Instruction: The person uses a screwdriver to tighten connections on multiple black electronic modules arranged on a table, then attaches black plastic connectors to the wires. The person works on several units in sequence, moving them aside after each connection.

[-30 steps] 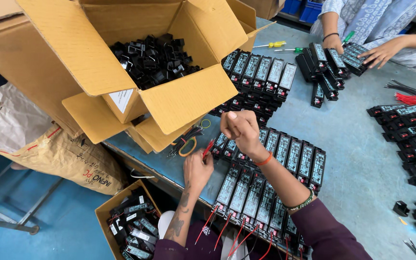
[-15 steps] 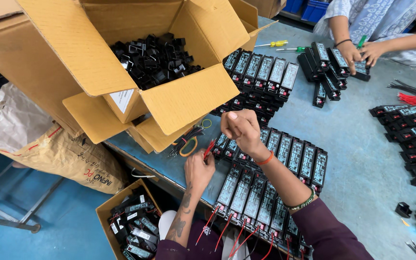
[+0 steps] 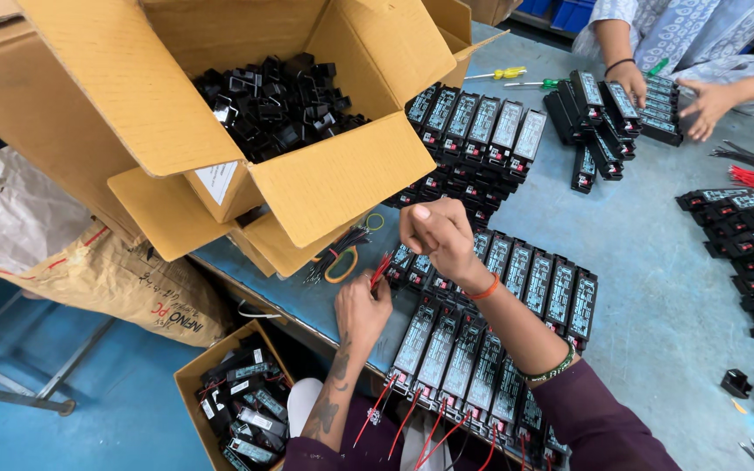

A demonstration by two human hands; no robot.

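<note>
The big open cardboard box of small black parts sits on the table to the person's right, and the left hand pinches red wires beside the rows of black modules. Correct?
Not quite. In the head view the cardboard box sits to the person's left, not right. The left hand does pinch red wires beside the rows of black modules.

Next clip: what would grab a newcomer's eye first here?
Probably the big open cardboard box at upper left, heaped with small black parts. Below it, rows of black rectangular modules cover the grey table, where the left hand pinches red wires and the right hand hovers closed just above.
</note>
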